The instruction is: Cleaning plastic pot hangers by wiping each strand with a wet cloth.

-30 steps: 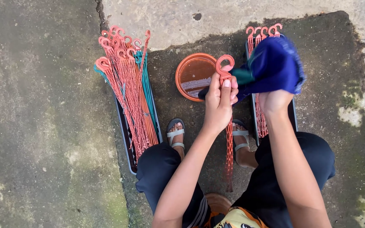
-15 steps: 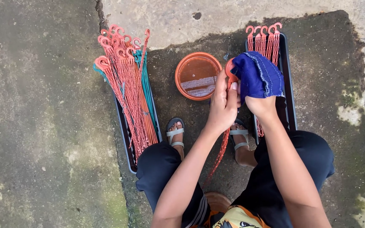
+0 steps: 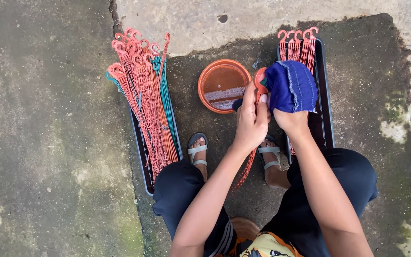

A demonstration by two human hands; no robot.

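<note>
Down on the wet concrete, between the two trays: that's where I'm watching the work happen.

left hand (image 3: 252, 119): closed around the hook end of an orange net hanger (image 3: 260, 81), thumb and fingers pinching just under the loop, with the netted tail dangling between the knees.
right hand (image 3: 291, 121): mostly buried under a blue cloth (image 3: 291, 85), so I can't tell how far it's closed; the cloth is pressed against the hook.
hanger feel: looks light and floppy to me. Stiff plastic hook, limp mesh below, probably slick if wet.
where to grab: I'd say the hook's neck, since the mesh would just sag.
bowl (image 3: 223, 85): orange, a little water in it, just beside the hands.
left tray (image 3: 139, 143): piled with more hangers.
right tray (image 3: 327, 109): a few hangers at its far end.
</note>
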